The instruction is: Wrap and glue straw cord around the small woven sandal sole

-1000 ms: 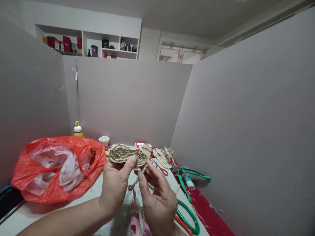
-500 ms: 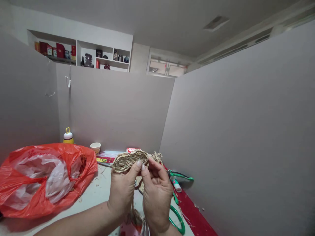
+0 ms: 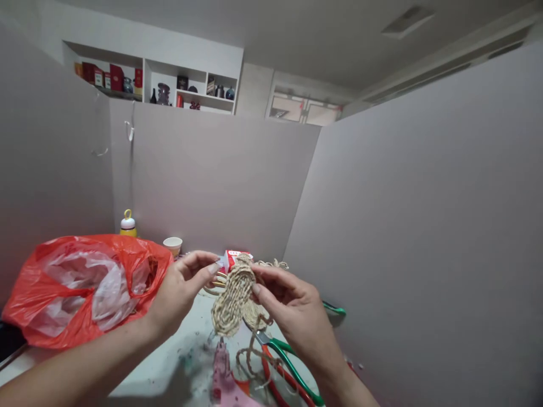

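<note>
My right hand [image 3: 292,305] pinches the edge of a coiled straw-rope piece [image 3: 233,302], shaped like a shoe sole, between thumb and fingers. The piece hangs tilted above the table. To its left, my left hand [image 3: 182,285] is off the piece, thumb and forefinger drawn together; whether something small and pale is between them I cannot make out. Behind the held piece lies a second coiled straw piece [image 3: 254,314]. A brown braided cord [image 3: 250,356] trails down below my right hand. Under the piece stands a pink glue gun [image 3: 227,379], its nozzle pointing up.
Green-handled scissors [image 3: 292,353] and a red-handled tool [image 3: 278,379] lie at the lower right. A red plastic bag [image 3: 55,254] fills the left. Farther back are a paper cup [image 3: 173,246], a yellow bottle [image 3: 128,226] and a red-and-white box [image 3: 237,255]. Grey partitions [image 3: 212,181] enclose the table.
Both hands held the coiled straw piece before; my left hand has let go and moved left. The piece has turned from lying sideways to upright. The glue gun and scissors have come into view.
</note>
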A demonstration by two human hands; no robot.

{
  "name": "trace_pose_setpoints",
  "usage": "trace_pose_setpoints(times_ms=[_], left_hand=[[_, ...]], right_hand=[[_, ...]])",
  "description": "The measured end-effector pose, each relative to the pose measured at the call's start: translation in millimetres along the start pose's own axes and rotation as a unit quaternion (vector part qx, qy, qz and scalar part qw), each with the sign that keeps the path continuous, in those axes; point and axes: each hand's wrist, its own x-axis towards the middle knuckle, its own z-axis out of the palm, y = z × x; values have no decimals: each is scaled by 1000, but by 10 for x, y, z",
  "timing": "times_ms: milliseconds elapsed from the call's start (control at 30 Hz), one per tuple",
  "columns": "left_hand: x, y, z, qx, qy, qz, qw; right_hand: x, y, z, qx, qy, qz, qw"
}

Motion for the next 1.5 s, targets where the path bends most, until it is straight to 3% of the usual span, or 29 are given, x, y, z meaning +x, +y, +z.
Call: trace_pose_setpoints(times_ms=[100, 200, 333, 733, 967, 1133, 1233, 1333, 1500], left_hand=[[48, 50, 10, 31, -67, -17, 997], [53, 32, 8, 48, -92, -39, 994], [37, -12, -11, 50, -125, -85, 987], [-33, -64, -5, 70, -110, -85, 988], [-23, -58, -6, 79, -116, -97, 985], [-15, -66, -11, 71, -115, -102, 985], [-11, -57, -6, 64, -108, -100, 987], [3, -45, -9, 54, -104, -107, 987], [25, -45, -43, 12, -113, -147, 983]], right_hand=[[-31, 1, 13, -36, -61, 8, 997], [-52, 13, 33, -73, -108, 9, 991], [-65, 38, 60, -79, -115, 15, 990], [-104, 79, 151, -98, -119, 32, 987], [-108, 168, 123, -33, -152, 105, 982], [-105, 195, 158, 13, -118, 145, 982], [-126, 228, 183, -10, -97, 99, 990], [-159, 275, 186, -91, -60, -19, 994], [-181, 342, 156, -203, -22, -211, 956]])
